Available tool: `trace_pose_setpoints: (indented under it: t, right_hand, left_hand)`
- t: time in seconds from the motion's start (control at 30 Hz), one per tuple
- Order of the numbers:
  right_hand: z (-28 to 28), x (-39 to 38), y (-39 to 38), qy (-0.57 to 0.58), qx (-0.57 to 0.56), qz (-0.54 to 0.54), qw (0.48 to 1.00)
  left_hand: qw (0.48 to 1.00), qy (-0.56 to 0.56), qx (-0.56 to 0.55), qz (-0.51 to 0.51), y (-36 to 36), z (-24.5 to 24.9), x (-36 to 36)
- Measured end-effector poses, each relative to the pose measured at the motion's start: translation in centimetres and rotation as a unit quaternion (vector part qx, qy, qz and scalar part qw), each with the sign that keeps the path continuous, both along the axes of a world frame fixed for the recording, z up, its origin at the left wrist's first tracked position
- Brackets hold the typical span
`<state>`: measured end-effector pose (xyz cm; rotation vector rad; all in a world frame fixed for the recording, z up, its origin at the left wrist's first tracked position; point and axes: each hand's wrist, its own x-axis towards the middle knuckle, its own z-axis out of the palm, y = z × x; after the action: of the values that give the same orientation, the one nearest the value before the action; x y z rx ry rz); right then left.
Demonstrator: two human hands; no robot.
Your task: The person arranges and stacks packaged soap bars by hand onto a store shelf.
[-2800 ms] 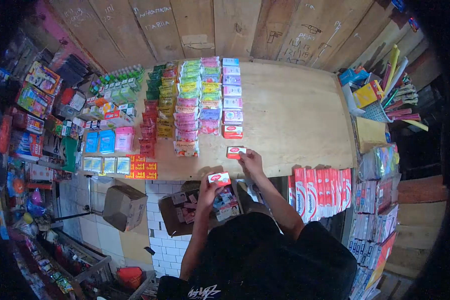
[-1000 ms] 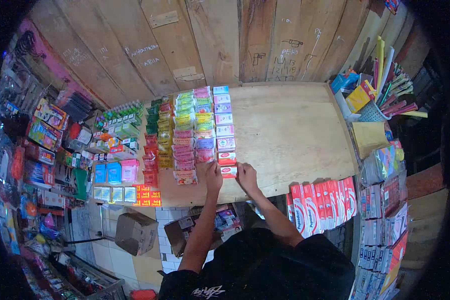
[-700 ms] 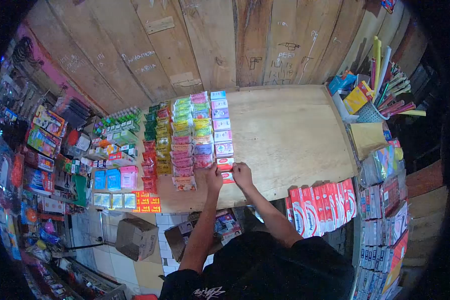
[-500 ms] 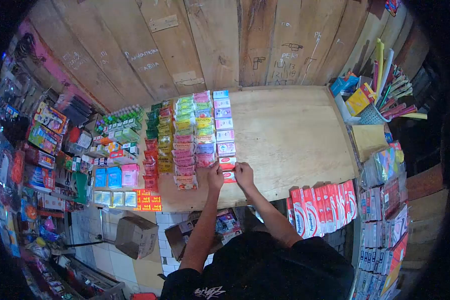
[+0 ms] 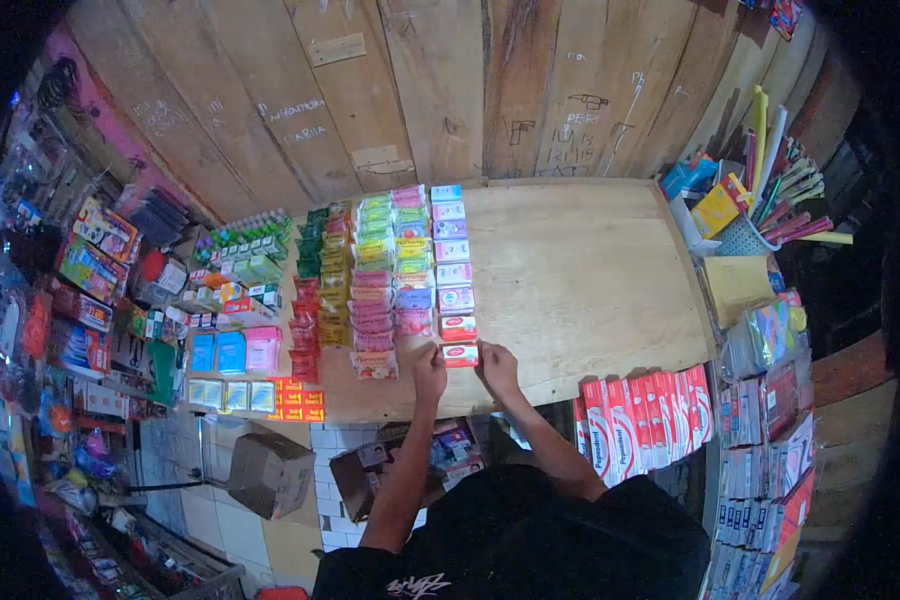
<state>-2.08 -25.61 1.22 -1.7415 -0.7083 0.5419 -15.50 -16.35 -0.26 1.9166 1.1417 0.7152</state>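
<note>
A red and white soap box (image 5: 461, 356) lies at the near end of a column of small boxes on the wooden table (image 5: 580, 270). My left hand (image 5: 430, 372) is at its left end and my right hand (image 5: 497, 365) at its right end, both with curled fingers. The left fingertips touch the box or nearly so; the right ones are beside its edge. Just beyond lies another red and white box (image 5: 459, 327), then several pale pink, purple and blue boxes (image 5: 452, 250). Columns of wrapped packets (image 5: 374, 310) stand to the left.
Red toothpaste boxes (image 5: 645, 420) line the table's near right edge. A basket (image 5: 745, 237) with rolled items stands at the back right. Stacked packs (image 5: 745, 480) are at the right, crowded shelves (image 5: 90, 330) at the left. A cardboard box (image 5: 270, 474) sits below the table.
Both hands have moved slightly toward me and off the upper red and white box, which now shows fully. The nearer red box is more exposed. The view has shifted slightly.
</note>
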Motion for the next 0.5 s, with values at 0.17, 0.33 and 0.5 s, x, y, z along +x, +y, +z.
trace_pose_setpoints:
  t: [0.17,0.33,0.5]
  right_hand:
    - [-0.6,-1.3,-1.4,-0.08,-0.014,0.035,0.996]
    - [-0.8,-1.6,-1.2,-0.091,0.002,0.015,0.996]
    - [-0.7,-1.7,-1.2,-0.101,0.018,0.001,0.995]
  left_hand:
    - [0.995,-0.094,0.036,0.022,-2.6,0.8,-0.2]
    - [0.992,-0.099,0.065,0.036,-2.2,-0.4,0.3]
    - [0.995,-0.095,0.026,0.024,-2.4,1.0,0.1]
